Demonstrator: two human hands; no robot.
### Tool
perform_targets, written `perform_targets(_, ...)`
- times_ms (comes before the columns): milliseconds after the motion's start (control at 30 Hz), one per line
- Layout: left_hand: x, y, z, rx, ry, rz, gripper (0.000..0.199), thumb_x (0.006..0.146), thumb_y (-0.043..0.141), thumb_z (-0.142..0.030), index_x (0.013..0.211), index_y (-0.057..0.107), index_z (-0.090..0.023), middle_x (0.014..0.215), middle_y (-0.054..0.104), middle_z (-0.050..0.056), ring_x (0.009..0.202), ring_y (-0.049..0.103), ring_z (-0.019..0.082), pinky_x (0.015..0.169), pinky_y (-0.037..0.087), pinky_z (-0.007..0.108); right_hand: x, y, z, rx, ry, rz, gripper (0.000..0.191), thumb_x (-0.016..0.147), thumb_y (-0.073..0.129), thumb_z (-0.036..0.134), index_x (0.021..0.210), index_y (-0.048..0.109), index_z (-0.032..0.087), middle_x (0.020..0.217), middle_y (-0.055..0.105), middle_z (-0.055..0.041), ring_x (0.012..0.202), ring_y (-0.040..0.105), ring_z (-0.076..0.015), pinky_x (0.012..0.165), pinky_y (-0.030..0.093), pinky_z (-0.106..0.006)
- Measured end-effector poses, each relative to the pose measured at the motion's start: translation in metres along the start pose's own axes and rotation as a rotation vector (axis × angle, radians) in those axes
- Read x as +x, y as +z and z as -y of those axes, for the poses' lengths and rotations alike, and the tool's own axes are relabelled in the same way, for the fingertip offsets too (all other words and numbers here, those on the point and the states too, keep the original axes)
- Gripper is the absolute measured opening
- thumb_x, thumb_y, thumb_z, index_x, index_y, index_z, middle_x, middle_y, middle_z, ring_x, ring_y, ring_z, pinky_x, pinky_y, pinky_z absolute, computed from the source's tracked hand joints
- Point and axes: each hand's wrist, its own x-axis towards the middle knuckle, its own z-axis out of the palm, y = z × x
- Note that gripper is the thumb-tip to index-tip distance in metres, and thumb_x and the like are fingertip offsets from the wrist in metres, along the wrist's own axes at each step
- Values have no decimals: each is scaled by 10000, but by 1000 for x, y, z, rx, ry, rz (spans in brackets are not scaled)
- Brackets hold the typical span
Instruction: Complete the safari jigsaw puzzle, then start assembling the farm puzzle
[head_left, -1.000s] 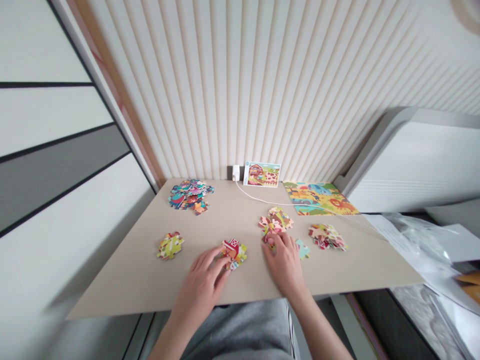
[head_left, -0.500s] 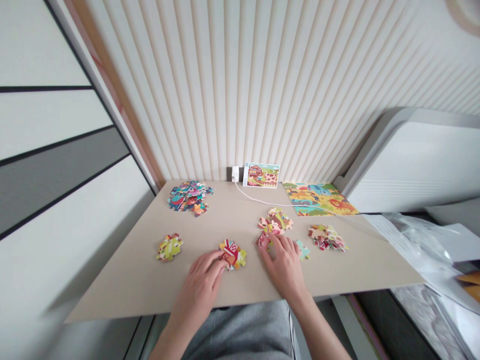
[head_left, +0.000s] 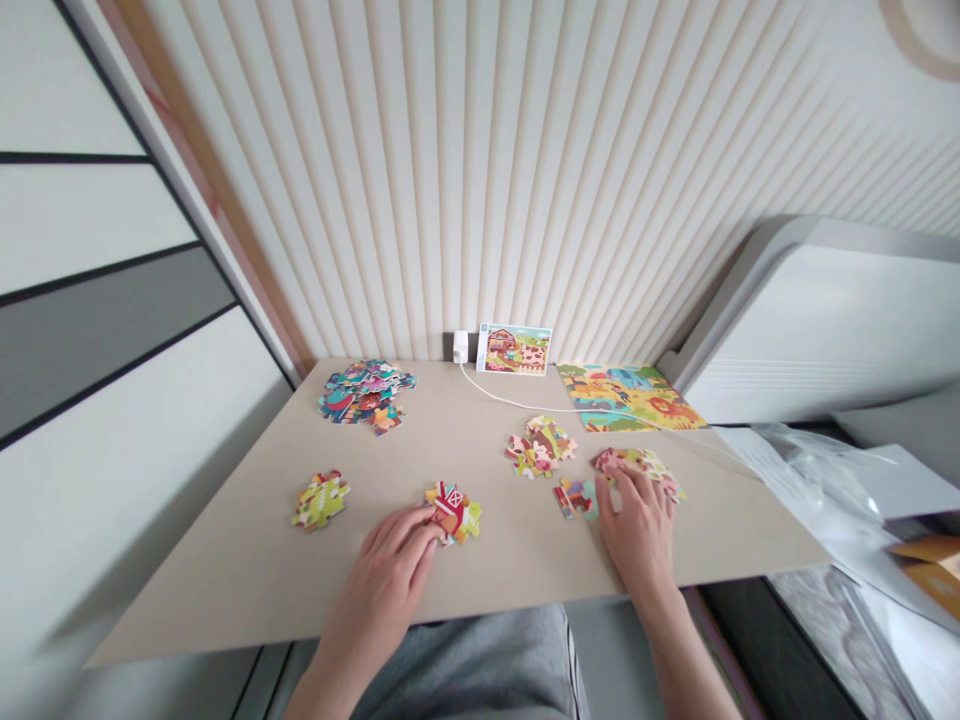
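The left hand [head_left: 381,580] rests its fingers, together, on the barn puzzle pieces [head_left: 454,511]; the right hand [head_left: 637,535] spreads its fingers slightly apart over a pile [head_left: 646,462] on the counter [head_left: 225,590]. Pressing or dragging could scatter pieces.

Both bare hands reach forward, palms down and well apart. The left hand [head_left: 386,570] lies low, its fingers [head_left: 409,535] together, gently curled and pointing inward. The right hand [head_left: 637,525] arches higher, its fingers [head_left: 619,490] slightly spread and pointing forward. Both forearms angle up from the bottom of the view.
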Motion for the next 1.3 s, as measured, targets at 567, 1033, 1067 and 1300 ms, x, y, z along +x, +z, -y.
perform_targets(567,1,8,7,82,3,-53,497,979,620,-381,1447,501,-260,1488,546,131,1351,543,312,1105,479,504,8,0,-3,-70,5,23,378,977,521,399,1271,692,234,1329,636,-147,1230,507,-364,1055,344,-559)
perform_targets(1033,39,-9,23,80,92,98,423,953,638,-316,1373,605,-285,1291,640,80,1186,618,268,1064,509,443,32,-14,17,505,-144,368,532,929,653,467,1416,595,259,1345,663,-110,1252,599,-296,1060,469,-475)
perform_targets(1067,37,-12,26,91,87,104,429,953,635,-312,1379,601,-283,1288,637,82,1174,622,268,1057,513,443,30,-18,31,573,-238,441,500,946,643,444,1417,596,281,1395,639,-94,1298,578,-280,1087,463,-461)
perform_targets(1300,19,-27,36,153,48,116,409,976,530,-222,1369,621,-295,1408,573,93,1261,589,278,1079,499,459,8,-10,81,531,-428,523,418,1015,444,187,1364,650,292,1428,607,-79,1332,554,-237,1133,442,-455)
